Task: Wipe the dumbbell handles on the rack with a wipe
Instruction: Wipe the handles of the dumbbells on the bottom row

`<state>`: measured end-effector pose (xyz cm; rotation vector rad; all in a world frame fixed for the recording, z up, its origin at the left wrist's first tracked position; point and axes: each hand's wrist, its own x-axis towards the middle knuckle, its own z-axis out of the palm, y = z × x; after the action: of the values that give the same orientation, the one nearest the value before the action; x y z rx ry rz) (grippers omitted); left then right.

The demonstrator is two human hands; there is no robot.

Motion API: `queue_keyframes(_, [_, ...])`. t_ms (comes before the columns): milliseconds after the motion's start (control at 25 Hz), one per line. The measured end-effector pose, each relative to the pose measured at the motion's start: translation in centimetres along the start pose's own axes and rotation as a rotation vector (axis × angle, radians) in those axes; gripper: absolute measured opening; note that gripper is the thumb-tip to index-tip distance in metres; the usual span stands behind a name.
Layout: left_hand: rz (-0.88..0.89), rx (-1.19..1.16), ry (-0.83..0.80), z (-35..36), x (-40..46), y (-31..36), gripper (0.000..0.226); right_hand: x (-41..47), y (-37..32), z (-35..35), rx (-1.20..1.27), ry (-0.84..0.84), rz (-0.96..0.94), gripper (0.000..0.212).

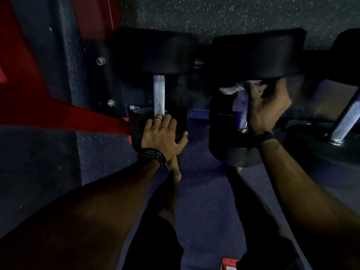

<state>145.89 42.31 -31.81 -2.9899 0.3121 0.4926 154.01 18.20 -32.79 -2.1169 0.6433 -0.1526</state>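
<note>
Mid-wipe on middle dumbbell handle (242, 121), racked btwn its two black heads. Right hand (266, 110) curled round handle w/ white wipe (234, 90) bunched under fingers. Left hand (162, 134) resting flat, fingers relaxed, on near head of left dumbbell (158, 94), gripping nothing. Best to keep wipe wrapped fully, slide end to end w/ a twist, catch knurling.

A dark gap (196, 90) is lying open between the two dumbbell handles; black heads at 12 o'clock (155, 51) and 6 o'clock (237, 154) are boxing it in.
</note>
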Motion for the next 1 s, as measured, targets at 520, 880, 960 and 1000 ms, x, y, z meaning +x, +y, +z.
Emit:
queue_keyframes(520, [0.001, 0.006, 0.022, 0.3, -0.1, 0.0, 0.055, 3.1, -0.1, 0.9, 0.531, 0.076, 0.561, 0.008])
queue_keyframes(880, [0.008, -0.008, -0.003, 0.2, 0.0, 0.0, 0.055, 1.8, -2.2, 0.0, 0.348, -0.318, 0.479, 0.020])
queue_keyframes(960, [0.001, -0.007, -0.019, 0.2, -0.1, 0.1, 0.052, 3.3, -1.9, -0.1, 0.297, -0.386, 0.524, 0.022])
queue_keyframes(1000, [-0.005, -0.006, -0.022, 0.2, 0.0, 0.1, 0.052, 3.5, -1.2, -0.1, 0.305, -0.394, 0.518, 0.023])
